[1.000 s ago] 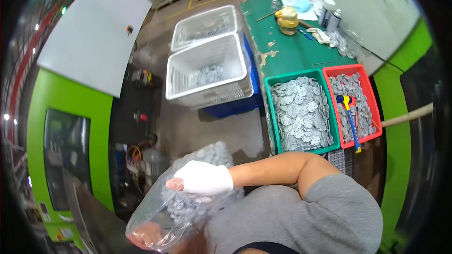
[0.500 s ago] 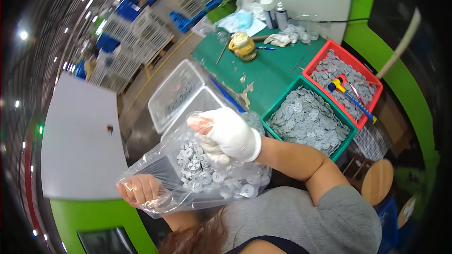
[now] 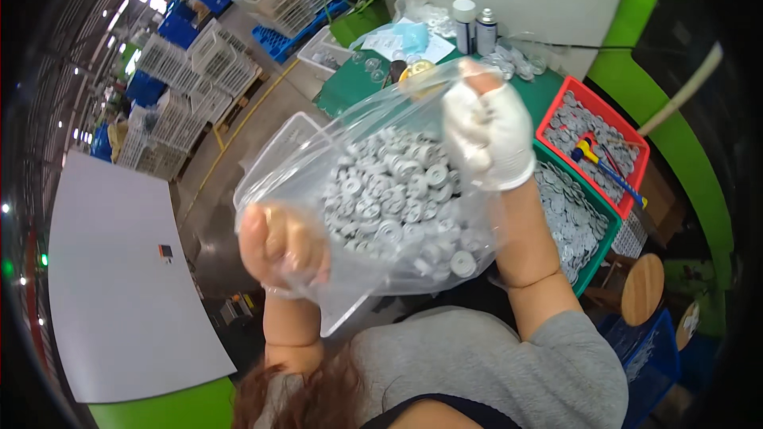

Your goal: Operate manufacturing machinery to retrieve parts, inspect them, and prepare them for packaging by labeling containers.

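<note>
Fingers (image 3: 274,232) of left hand (image 3: 284,248) and right hand (image 3: 488,137) clench opposite edges of the clear plastic bag (image 3: 362,272), likely slippery and heavy with grey wheel-shaped parts (image 3: 388,199), best held where bunched.

Clear plastic bag (image 3: 362,270) of small grey round parts (image 3: 389,191); white fabric glove (image 3: 489,135) at two o'clock; green rectangular plastic tray (image 3: 600,260) at three o'clock.

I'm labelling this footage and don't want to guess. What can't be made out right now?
Yellow jar: lower part, head view, behind the clear plastic bag.
Green bin: left side, head view, behind the right forearm.
Nearer white crate: contents, head view, covered by the bag.
Left hand: finger detail, head view, blurred.
</note>
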{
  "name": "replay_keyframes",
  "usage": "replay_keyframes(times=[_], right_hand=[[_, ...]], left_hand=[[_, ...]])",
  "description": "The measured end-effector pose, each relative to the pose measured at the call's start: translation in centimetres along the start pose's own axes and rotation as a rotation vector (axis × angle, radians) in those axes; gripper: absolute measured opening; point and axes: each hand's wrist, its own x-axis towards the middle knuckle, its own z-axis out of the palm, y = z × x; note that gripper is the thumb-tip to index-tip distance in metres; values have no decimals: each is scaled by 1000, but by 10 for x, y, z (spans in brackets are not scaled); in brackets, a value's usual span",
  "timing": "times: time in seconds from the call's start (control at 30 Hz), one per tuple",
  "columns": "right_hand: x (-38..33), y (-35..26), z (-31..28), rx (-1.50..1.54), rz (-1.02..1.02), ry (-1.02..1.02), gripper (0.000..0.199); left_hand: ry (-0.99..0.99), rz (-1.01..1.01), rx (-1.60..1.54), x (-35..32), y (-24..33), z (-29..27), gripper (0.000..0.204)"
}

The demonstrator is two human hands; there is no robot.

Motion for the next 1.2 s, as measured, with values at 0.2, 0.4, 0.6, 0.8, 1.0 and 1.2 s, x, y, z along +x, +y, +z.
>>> replay_keyframes(times=[0.2,0.4,0.6,0.8,1.0,1.2], right_hand=[[86,-24,-39,-175,20,72,40],[159,3,-126,-447,304,338,21],[167,-17,-172,-866,190,358,23],[117,-58,-147,-1407,-271,547,30],[83,-39,-90,-1972,-561,-225,28],[64,6,-65,-1814,-57,-750,28]], left_hand=[[198,-178,234,67,-14,-57,49],[479,-460,538,101,-55,-139,50],[552,-525,854,107,-53,-175,41],[-214,173,1924,93,-59,-120,42],[-488,-212,1948,96,-81,-103,31],[-696,316,1601,54,-48,-97,14]])
